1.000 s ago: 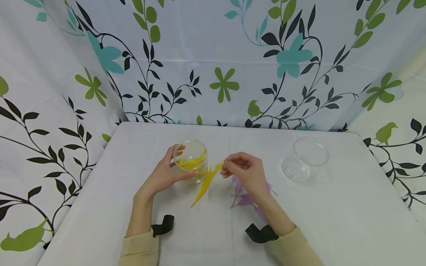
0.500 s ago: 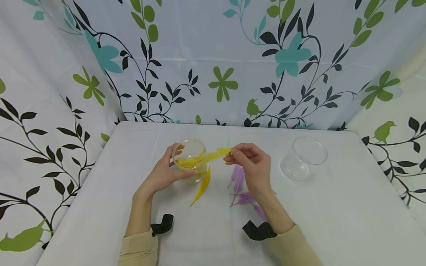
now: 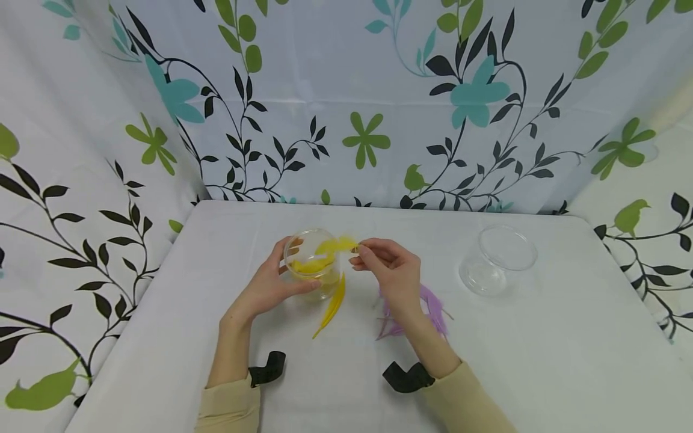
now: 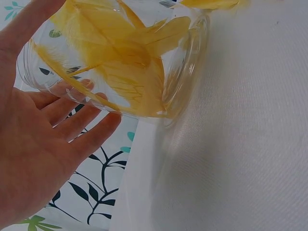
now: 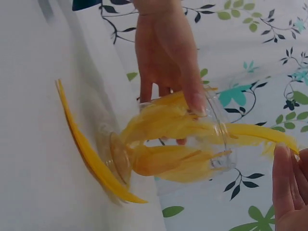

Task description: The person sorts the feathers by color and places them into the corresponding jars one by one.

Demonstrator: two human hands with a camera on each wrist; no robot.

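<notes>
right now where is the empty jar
In the head view, the empty jar stands at right on the table, right of the right hand and purple feathers.

A round, clear, plastic-looking jar (image 3: 325, 273) stands upright, yellow feathers (image 3: 311, 265) inside; a wispy yellow feather (image 3: 343, 243) crosses its rim, a curved yellow feather (image 3: 332, 305) lies beside it

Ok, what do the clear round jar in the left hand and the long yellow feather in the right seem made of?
The clear round jar looks like smooth, glossy plastic or glass: it's see-through with bright glints along its wall, though I can't tell which. The long yellow feather looks like dyed plumage, perhaps imitation, soft and matte, with fine fluffy wisps along its edge.
</notes>
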